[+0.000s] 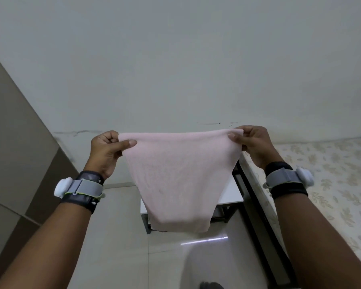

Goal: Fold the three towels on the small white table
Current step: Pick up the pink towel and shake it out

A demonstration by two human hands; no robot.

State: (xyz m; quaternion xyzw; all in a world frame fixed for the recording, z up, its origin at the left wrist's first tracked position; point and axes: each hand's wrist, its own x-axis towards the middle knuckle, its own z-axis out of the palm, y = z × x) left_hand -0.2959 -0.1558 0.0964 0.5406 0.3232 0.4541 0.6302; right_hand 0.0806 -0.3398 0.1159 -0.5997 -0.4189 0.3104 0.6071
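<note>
The person holds a pale pink towel (179, 180) up in the air, spread flat in front of the plain wall (175, 59). The left hand (106, 152) has a tight grip on one top corner, thumb pressed against curled fingers, and the right hand (253, 144) pinches the other top corner the same way. The cloth hangs down between them and narrows toward its lower hem. It covers most of the small white tabletop (230, 192), of which only the right edge shows (I cannot tell whether the hem touches it). Each wrist wears a dark band with a white device (61, 189). A bed (331, 174) with a leaf-patterned sheet stands just beside the tabletop's right edge.
</note>
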